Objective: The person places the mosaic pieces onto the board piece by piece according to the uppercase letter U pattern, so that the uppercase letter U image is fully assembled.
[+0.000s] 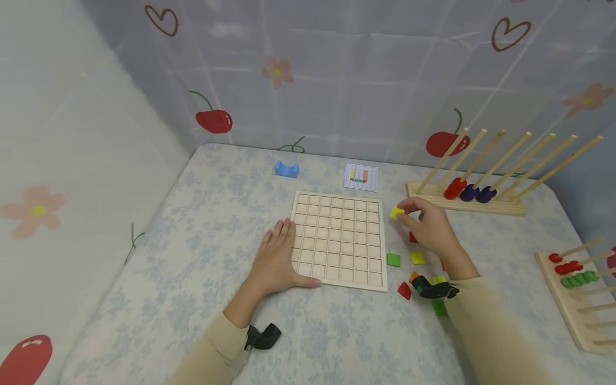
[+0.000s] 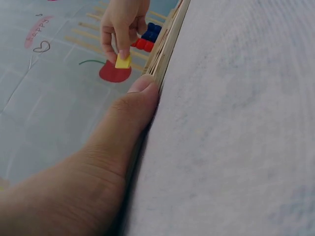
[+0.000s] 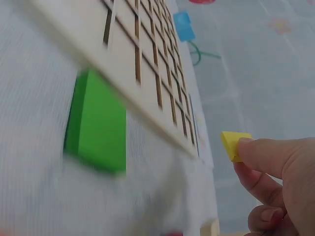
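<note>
A square wooden grid board [image 1: 339,240] lies on the cloth-covered table. My left hand [image 1: 276,262] rests at its lower left corner, fingers straight along the left edge and thumb along the near edge. In the left wrist view the thumb [image 2: 133,108] presses against the board's side. My right hand [image 1: 428,224] pinches a yellow square tile [image 1: 397,212] between thumb and fingertips, just beyond the board's right edge. The right wrist view shows the yellow tile [image 3: 234,145] held up off the table. Near the board's right side lies a green square tile [image 1: 393,260].
Several loose tiles, among them a yellow square [image 1: 417,258] and a red quarter-round [image 1: 404,290], lie under the right forearm. A pattern card [image 1: 361,177] and a blue holder [image 1: 286,169] sit behind the board. Peg racks with beads [image 1: 464,200] stand at the right.
</note>
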Demonstrator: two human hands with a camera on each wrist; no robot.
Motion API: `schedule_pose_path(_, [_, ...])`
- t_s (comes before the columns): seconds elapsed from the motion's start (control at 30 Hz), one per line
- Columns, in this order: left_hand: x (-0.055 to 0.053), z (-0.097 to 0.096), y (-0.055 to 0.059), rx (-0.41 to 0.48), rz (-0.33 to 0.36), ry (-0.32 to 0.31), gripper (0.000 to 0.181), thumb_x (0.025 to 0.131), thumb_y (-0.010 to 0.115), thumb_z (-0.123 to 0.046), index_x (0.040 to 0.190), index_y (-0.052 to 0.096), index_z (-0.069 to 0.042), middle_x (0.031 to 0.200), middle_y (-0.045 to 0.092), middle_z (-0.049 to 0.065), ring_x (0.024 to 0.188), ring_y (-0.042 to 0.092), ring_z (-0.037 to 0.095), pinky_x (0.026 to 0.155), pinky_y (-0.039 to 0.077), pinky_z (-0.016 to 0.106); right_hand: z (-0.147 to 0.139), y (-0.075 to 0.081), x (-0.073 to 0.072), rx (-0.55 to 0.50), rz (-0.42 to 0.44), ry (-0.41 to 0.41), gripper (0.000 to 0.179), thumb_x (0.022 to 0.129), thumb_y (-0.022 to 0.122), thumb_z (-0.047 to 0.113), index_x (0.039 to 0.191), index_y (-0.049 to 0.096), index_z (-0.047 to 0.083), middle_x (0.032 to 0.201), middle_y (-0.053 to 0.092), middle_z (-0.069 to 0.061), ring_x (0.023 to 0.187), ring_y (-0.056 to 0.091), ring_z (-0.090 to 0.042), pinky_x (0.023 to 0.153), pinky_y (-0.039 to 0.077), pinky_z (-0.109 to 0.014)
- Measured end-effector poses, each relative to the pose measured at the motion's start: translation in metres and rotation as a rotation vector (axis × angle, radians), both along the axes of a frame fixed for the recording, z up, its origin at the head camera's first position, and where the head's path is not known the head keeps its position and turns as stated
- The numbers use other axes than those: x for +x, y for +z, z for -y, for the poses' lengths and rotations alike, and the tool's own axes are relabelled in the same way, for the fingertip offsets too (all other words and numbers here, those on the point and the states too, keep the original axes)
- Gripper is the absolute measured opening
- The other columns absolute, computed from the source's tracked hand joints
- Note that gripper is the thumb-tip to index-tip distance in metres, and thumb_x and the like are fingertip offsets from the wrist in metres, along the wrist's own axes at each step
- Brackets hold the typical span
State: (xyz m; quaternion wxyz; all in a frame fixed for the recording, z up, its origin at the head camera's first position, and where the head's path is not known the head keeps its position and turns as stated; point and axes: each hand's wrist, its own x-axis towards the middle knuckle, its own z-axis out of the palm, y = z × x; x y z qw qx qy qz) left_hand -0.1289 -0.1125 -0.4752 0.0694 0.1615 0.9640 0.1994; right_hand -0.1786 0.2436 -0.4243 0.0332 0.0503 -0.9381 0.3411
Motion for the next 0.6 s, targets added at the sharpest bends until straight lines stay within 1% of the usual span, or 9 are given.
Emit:
schedule_pose_path(0.07, [0.000,0.001,0.000,0.000,-0.005,-0.002,0.152,0.053,0.063,-0.095,0.159,0.000,-0.006,0.168,-0.002,0.009,0.156,-0.005,0.023,0.127,0.003,0.046,0.012,0.000,-0.005,-0.019,0.007,0.028,0.023,0.096,0.066,0.021,0.116,0.067,0.009,0.105,0.068,-0.011,0.097,0.057,-0.024,0.085,0.041,-0.036])
schedule_pose_path(0.2, [-0.001,0.001,-0.001,-0.009,-0.019,-0.007,0.152,0.052,0.060,-0.096,0.160,0.000,-0.006,0.168,-0.001,0.009,0.156,-0.004,0.023,0.127,0.003,0.046,0.037,-0.002,-0.015,-0.067,0.040,0.067,0.021,0.095,0.068,0.020,0.114,0.068,0.011,0.105,0.069,-0.009,0.099,0.058,-0.023,0.085,0.042,-0.035])
schedule_pose_path(0.27, [-0.001,0.001,-0.002,-0.013,-0.021,-0.006,0.153,0.052,0.059,-0.097,0.160,0.000,-0.006,0.168,-0.001,0.009,0.156,-0.005,0.022,0.127,0.003,0.046,0.050,-0.003,-0.020,-0.088,0.054,0.083,0.021,0.095,0.068,0.020,0.114,0.068,0.011,0.105,0.069,-0.009,0.094,0.058,-0.023,0.080,0.043,-0.035])
schedule_pose_path(0.37, [-0.002,0.002,-0.004,-0.018,-0.019,-0.004,0.153,0.051,0.056,-0.099,0.160,0.000,-0.007,0.168,-0.002,0.008,0.156,-0.005,0.021,0.127,0.002,0.045,0.068,-0.003,-0.026,-0.113,0.084,0.099,0.021,0.095,0.069,0.021,0.114,0.069,0.013,0.105,0.069,-0.008,0.081,0.055,-0.024,0.070,0.045,-0.034])
schedule_pose_path(0.47, [-0.002,0.002,-0.005,-0.025,-0.023,-0.002,0.154,0.050,0.054,-0.101,0.160,0.000,-0.007,0.168,-0.002,0.007,0.156,-0.005,0.021,0.127,0.000,0.046,0.085,-0.005,-0.031,-0.136,0.121,0.115,0.020,0.095,0.069,0.022,0.114,0.069,0.015,0.106,0.068,-0.006,0.075,0.055,-0.022,0.064,0.047,-0.032])
schedule_pose_path(0.53, [-0.002,0.002,-0.005,-0.028,-0.025,0.000,0.154,0.050,0.053,-0.101,0.160,0.001,-0.007,0.168,-0.001,0.007,0.157,-0.004,0.020,0.127,0.000,0.046,0.096,-0.006,-0.034,-0.157,0.135,0.130,0.020,0.095,0.069,0.022,0.113,0.069,0.015,0.106,0.069,-0.006,0.076,0.056,-0.023,0.063,0.048,-0.032])
schedule_pose_path(0.6, [-0.002,0.002,-0.004,-0.031,-0.027,-0.002,0.154,0.050,0.054,-0.101,0.160,0.002,-0.007,0.169,0.000,0.007,0.157,-0.003,0.020,0.127,0.000,0.047,0.104,-0.008,-0.036,-0.168,0.142,0.146,0.019,0.095,0.069,0.022,0.113,0.069,0.016,0.106,0.069,-0.005,0.081,0.060,-0.022,0.063,0.049,-0.032])
